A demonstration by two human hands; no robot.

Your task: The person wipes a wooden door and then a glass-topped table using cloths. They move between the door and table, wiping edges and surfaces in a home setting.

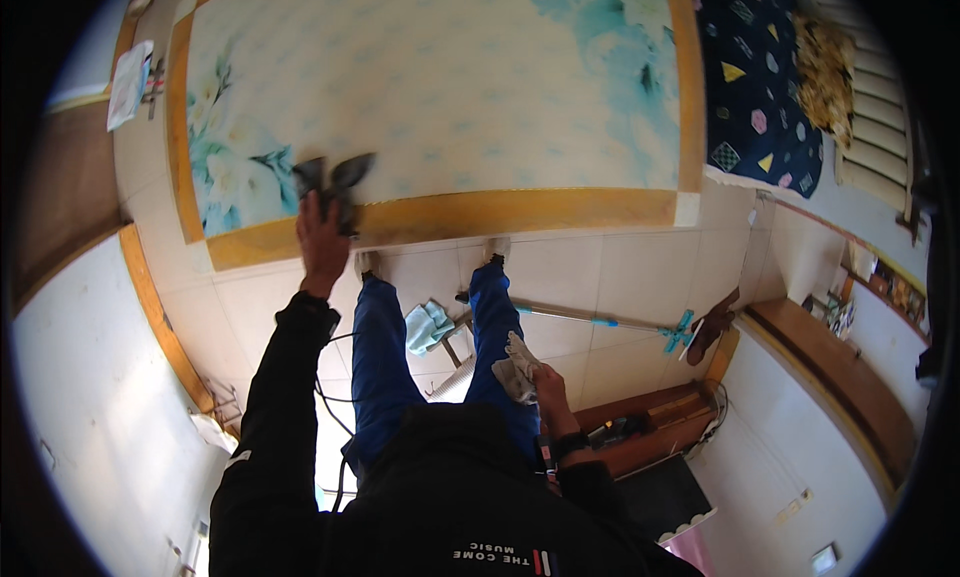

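Note:
My left hand (322, 239) is closed around a blurred, dark grey object with two lobes (334, 179), whose exact kind I cannot tell. It shows over the near-left part of a pale panel with a blue-green floral pattern (420, 112) and a yellow-brown border. In my right hand (551, 393), beside my right thigh, is a crumpled light grey cloth or glove (517, 371). A light teal cloth (428, 328) lies between my legs, on or against a small stool or frame that my leg partly hides.
Across the tiled floor on the right lies a long pole (570, 316) with a teal head (679, 332), beside a brown object. Behind my right hand is a reddish-brown wooden box or shelf (637, 427). A navy patterned cloth (757, 89) covers something at the upper right. Thin black cables run by my left leg.

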